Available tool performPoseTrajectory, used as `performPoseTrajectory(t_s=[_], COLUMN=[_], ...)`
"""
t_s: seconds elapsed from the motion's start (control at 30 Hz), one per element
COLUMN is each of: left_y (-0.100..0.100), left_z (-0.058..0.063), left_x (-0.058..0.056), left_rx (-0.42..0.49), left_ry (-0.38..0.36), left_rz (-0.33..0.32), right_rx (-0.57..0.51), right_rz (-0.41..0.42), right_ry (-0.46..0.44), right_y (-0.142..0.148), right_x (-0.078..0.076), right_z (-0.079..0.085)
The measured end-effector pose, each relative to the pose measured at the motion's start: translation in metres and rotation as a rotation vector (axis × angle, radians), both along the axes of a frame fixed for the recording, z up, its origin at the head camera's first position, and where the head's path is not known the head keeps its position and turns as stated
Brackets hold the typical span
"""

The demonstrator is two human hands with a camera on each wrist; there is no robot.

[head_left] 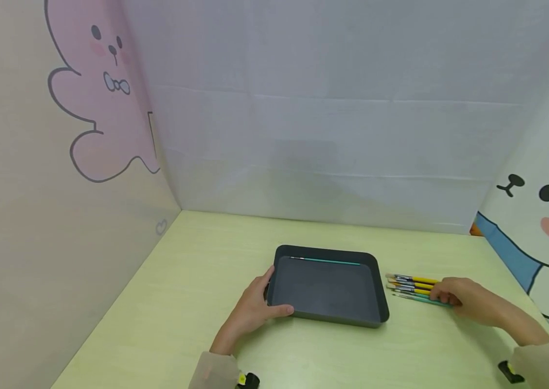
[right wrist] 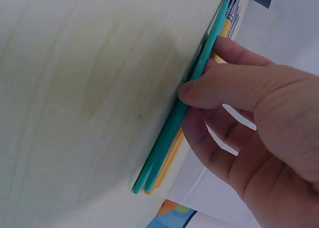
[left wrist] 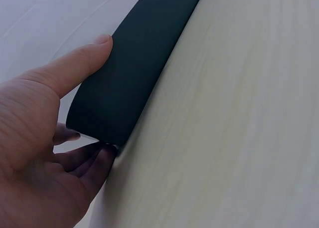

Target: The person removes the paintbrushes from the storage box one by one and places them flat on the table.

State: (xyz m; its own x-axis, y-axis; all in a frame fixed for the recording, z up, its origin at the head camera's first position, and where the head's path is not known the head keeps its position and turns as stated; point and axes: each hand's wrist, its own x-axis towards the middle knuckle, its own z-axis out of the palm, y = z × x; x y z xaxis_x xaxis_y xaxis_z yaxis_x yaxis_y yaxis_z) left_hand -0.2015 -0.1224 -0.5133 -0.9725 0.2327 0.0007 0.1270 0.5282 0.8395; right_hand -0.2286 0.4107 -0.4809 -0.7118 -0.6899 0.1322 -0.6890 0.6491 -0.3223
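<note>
A dark grey rectangular tray (head_left: 328, 319) lies on the table, with one thin teal paintbrush (head_left: 333, 262) along its far inner side. My left hand (head_left: 251, 309) grips the tray's left front corner; in the left wrist view the thumb touches the tray wall (left wrist: 122, 78) and the other fingers curl at its lower edge. To the right of the tray, several yellow-handled paintbrushes (head_left: 417, 280) lie side by side with green ones. My right hand (head_left: 474, 302) is over their handles, thumb and fingers pinching a green paintbrush (right wrist: 167, 143). The fingertips behind the handles are partly hidden.
The pale wood-grain table (head_left: 196, 275) carries the tray and brushes. A white sheet (head_left: 323, 135) hangs behind it. Side panels with cartoon animals stand at left and right, the right panel (head_left: 537, 254) close to my right forearm.
</note>
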Motion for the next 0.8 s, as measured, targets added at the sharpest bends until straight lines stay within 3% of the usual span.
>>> performPoseTrajectory(t_s=[0.23,0.5,0.8], left_y=[0.0,0.0,0.0], left_z=[-0.001,-0.001,-0.001], left_x=[-0.001,-0.001,-0.001], left_rx=[0.002,0.007,0.009], left_ry=[0.002,-0.001,0.007], left_rz=[-0.002,-0.007,-0.01], right_rx=[0.008,0.073,0.037], right_rz=[-0.011,-0.1,-0.028], right_ry=[0.055,0.017,0.125], right_y=[0.001,-0.004,-0.014], right_x=[-0.001,0.0,-0.008], right_z=[-0.002,0.01,0.023])
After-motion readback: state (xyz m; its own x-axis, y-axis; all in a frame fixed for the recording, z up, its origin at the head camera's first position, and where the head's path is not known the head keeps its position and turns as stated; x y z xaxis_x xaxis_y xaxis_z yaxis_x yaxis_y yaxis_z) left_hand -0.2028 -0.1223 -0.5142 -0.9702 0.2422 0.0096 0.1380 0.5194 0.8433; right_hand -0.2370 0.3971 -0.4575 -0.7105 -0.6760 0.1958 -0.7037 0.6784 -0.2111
